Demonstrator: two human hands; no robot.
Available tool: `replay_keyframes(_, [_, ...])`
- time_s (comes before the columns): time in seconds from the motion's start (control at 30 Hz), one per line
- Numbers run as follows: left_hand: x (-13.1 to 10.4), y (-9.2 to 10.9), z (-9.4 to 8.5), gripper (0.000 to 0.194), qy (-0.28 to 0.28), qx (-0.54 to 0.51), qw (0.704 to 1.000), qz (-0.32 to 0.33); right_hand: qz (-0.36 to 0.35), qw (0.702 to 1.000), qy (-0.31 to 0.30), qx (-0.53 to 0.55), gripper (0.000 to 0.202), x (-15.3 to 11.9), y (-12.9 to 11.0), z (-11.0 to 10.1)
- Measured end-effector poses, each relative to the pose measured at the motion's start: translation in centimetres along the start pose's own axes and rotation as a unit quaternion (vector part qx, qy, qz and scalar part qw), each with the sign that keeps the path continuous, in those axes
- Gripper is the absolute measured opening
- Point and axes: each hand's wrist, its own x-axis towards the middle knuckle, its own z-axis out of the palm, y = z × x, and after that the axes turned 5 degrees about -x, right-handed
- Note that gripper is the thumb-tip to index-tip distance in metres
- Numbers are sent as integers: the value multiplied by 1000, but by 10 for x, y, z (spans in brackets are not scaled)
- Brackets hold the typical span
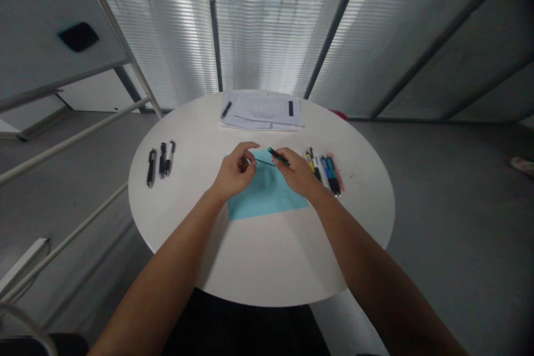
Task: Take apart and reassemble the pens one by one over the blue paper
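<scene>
My left hand [237,171] is over the left part of a light blue sheet [267,194], thumb and a finger pinched at the left end of a thin black rod [265,162]. The rod's other end points at the fingertips of my right hand [296,169]. That hand is closed on a dark pen barrel with a green end [278,156], tilted above the sheet. Whether rod and barrel touch is too small to tell. Right of my right hand lies a row of pens and markers, among them a yellow one [310,161] and a blue one [326,168].
The round white table [267,272] carries several papers [262,111] with a black pen [226,109] at its far side. Three pens [162,160] lie at the left. A metal frame [75,139] stands left of the table; blinds [258,28] hang behind it.
</scene>
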Motion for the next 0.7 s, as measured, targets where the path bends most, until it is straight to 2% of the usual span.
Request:
replay_keyframes(0.17, [0,4,5,43,9,-28,1000,3,-10,1000,-18,4,23,0,-3,1])
replay_keyframes(0.3, [0,3,7,28,13,-5,1000,-1,-29,998,-46,10,26,-2,-8,0])
replay_keyframes(0.37, [1,0,7,25,27,-4,1000,-1,-34,998,-55,15,28,-2,-11,0])
replay_keyframes(0.5, [1,-4,7,30,62,-34,997,-5,-44,997,-57,30,30,-4,-13,1])
replay_keyframes(0.6, [2,-4,7,20,44,-23,999,-12,-44,997,-59,36,31,-4,-12,1])
replay_keyframes(0.7, [2,-4,7,24,44,-28,999,-10,-37,997,-63,40,32,-4,-11,1])
